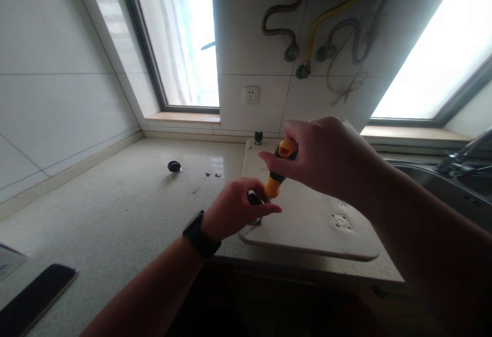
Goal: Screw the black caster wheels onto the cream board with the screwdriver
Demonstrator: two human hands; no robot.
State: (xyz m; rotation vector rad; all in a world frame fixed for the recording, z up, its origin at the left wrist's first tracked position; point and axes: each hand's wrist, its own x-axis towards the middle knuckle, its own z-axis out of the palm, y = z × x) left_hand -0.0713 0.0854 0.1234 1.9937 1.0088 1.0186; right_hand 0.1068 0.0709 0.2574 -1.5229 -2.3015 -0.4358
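My right hand [319, 152] is wrapped round the handle of a yellow and black screwdriver [272, 186], which tilts down toward the near left corner of a pale flat panel [303, 224]. At that corner, my left hand [240, 206] has its fingers curled round a black caster wheel [253, 199], close to the screwdriver's shaft. The tip of the screwdriver is hidden by my left fingers. Another black caster [259, 137] stands at the panel's far left corner. Bare mounting marks with holes [342, 222] show on the panel's right side.
A loose black caster [173, 166] lies on the speckled countertop [115, 214], left of several small dark screws [213, 175]. A dark phone-like slab [38, 296] rests at the near left. A sink [430, 183] with a faucet [461, 155] is on the right.
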